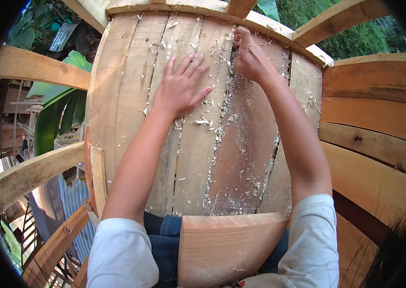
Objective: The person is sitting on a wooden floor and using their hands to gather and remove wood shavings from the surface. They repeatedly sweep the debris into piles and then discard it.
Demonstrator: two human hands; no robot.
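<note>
no writing can be read, no label, number or sign can be made out on the boards [193, 161], lap plank [227, 249], wall [370, 117] or sleeves [121, 254]

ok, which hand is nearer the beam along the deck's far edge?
Right. The right hand is just short of the beam; the left hand lies spread on the planks, farther back.

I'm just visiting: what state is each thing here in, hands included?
Planks: side by side, littered with shavings.
Left hand: open, palm down on the planks.
Right hand: curled, at the planks' far end; anything held can't be made out.
Board: untouched by either hand.
Leaf: green, split into strips.
</note>
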